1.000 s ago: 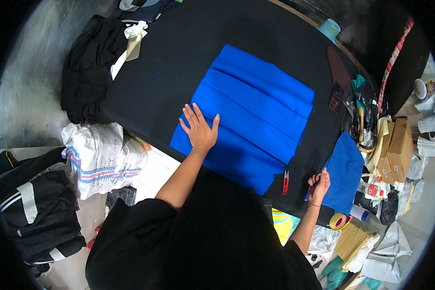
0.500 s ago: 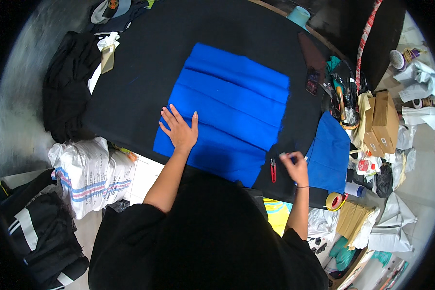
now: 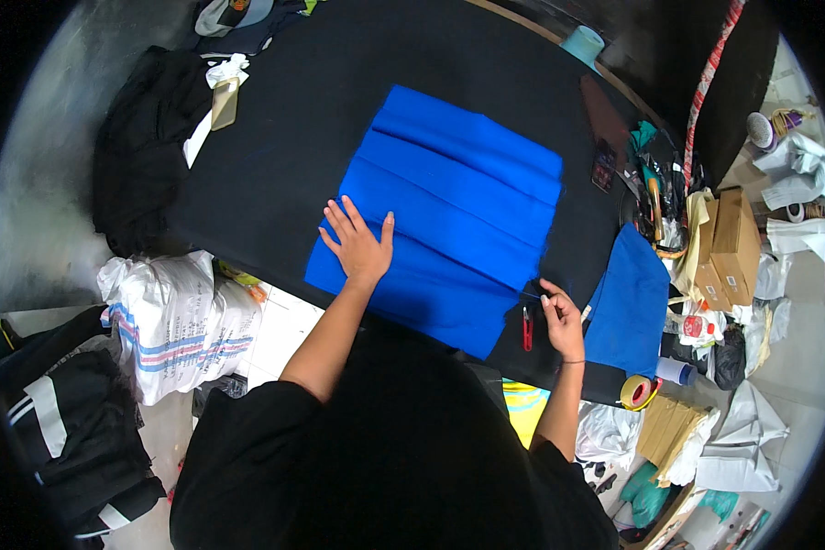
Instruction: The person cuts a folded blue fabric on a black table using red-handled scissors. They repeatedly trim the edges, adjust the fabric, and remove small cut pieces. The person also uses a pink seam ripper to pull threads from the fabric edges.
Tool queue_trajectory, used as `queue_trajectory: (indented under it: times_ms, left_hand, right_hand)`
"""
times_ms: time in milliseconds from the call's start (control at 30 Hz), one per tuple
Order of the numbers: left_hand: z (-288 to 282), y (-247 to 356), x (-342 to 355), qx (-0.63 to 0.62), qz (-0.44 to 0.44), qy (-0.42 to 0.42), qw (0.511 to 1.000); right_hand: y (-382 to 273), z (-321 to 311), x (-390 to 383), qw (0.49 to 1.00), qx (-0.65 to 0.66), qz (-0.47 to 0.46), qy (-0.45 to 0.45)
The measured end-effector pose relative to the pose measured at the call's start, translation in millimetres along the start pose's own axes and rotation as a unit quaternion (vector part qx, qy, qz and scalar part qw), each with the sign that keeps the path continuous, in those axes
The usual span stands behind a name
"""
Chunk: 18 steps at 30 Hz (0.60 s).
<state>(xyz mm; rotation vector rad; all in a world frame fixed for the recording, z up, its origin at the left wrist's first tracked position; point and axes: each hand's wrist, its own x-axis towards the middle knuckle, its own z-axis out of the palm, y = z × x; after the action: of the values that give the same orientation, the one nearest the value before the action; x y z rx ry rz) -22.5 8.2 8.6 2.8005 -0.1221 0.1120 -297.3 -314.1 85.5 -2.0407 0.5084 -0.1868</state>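
A blue cloth (image 3: 449,202) with several folds or creases running across it lies on the black-covered table (image 3: 275,183). My left hand (image 3: 362,249) rests flat on its left part, fingers spread. Beside the cloth's lower right edge, my right hand (image 3: 564,323) pinches a thin thread (image 3: 531,295) between thumb and forefinger; the thread reaches toward the cloth edge. Red-handled thread snips (image 3: 528,330) lie on the table just left of that hand, touched by neither hand. To the right of the hand is a second blue cloth piece (image 3: 629,307).
A tape roll (image 3: 634,391) sits at the table's right edge. Farther back are a dark phone (image 3: 604,165), a basket of items (image 3: 665,206) and a light blue cone (image 3: 583,44). Black cloth (image 3: 147,151) and a gold phone (image 3: 225,103) lie at left. Cardboard boxes (image 3: 735,240) stand right.
My right hand has turned, and its fingers now pinch the thread at the cloth edge. My left hand stays flat on the cloth. The whole view has shifted slightly.
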Motion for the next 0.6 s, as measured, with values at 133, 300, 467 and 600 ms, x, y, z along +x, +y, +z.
queue_trajectory:
  times_ms: [133, 300, 467, 600]
  left_hand:
    - [-2, -2, 2, -0.02, -0.003, -0.029, 0.999]
    - [-7, -7, 4, -0.047, -0.009, -0.053, 0.997]
    - [-8, -24, 10, -0.158, -0.001, 0.002, 0.987]
    - [-15, -66, 36, -0.218, 0.07, 0.103, 0.968]
  right_hand:
    - [-16, 55, 3, 0.959, 0.256, -0.009, 0.122]
    - [-7, 69, 11, 0.925, 0.367, 0.061, 0.077]
    - [8, 81, 22, 0.997, 0.01, 0.025, 0.068]
    - [-12, 96, 26, 0.993, -0.09, -0.025, 0.076]
